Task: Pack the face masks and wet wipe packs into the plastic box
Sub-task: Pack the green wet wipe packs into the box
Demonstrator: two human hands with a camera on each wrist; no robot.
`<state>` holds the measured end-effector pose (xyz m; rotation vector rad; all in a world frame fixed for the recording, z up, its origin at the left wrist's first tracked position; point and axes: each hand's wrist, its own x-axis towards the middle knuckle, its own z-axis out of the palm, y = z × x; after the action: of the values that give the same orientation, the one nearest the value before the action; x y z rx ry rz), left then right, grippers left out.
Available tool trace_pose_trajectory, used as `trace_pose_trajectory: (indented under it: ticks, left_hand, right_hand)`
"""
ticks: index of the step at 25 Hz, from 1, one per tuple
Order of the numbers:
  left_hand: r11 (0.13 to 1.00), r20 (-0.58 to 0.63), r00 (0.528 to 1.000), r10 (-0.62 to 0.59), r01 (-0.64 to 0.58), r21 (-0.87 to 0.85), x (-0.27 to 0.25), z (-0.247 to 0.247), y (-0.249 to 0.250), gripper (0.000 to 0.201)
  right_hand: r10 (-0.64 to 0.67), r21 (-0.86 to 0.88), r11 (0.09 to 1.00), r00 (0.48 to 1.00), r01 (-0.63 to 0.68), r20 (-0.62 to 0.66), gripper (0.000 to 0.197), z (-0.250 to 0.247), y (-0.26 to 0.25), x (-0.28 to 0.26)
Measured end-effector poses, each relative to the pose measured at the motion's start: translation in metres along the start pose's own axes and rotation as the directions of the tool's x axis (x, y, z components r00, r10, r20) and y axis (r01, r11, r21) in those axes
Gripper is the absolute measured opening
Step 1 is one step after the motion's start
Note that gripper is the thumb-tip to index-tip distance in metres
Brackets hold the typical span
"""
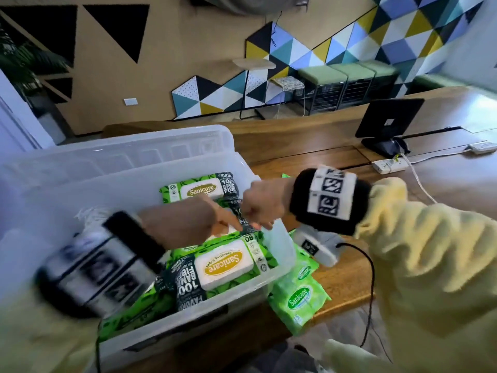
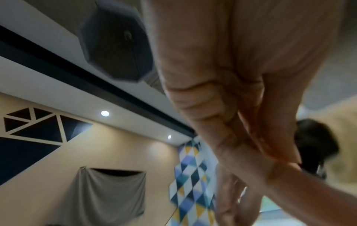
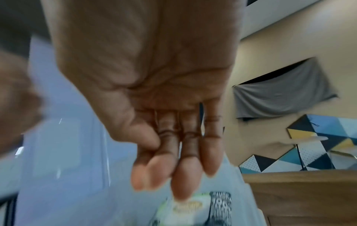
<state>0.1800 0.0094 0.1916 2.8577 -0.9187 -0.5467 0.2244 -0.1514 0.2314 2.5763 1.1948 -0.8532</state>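
Observation:
A clear plastic box (image 1: 161,168) stands on the wooden table at the left and holds several green Sanicare wet wipe packs: one at the far side (image 1: 199,189), one nearest me (image 1: 223,265), and one between them under my hands. My left hand (image 1: 226,224) reaches into the box with straight fingers on that middle pack; in the left wrist view the hand (image 2: 251,122) holds nothing. My right hand (image 1: 262,208) hovers just above, by the box's right wall, with its fingers (image 3: 173,168) pointing down, loose and empty, over a pack (image 3: 193,211). Something white and blurred (image 1: 88,214) lies at the box's left.
Two lighter green wipe packs (image 1: 298,300) lie on the table right of the box, near the front edge. The box's lid (image 1: 134,146) stands behind it. A dark screen on a stand (image 1: 390,122), a power strip (image 1: 390,165) and cables occupy the far right.

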Motion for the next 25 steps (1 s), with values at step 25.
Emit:
trace_pose_trajectory:
  ticks: [25]
  left_hand:
    - [0.592,-0.080,0.631,-0.772,0.667,-0.452,0.215,0.172,0.128,0.071]
  right_hand:
    - [0.104,0.408,0.913,0.958,0.014,-0.266,0.029,0.307,0.155,-0.001]
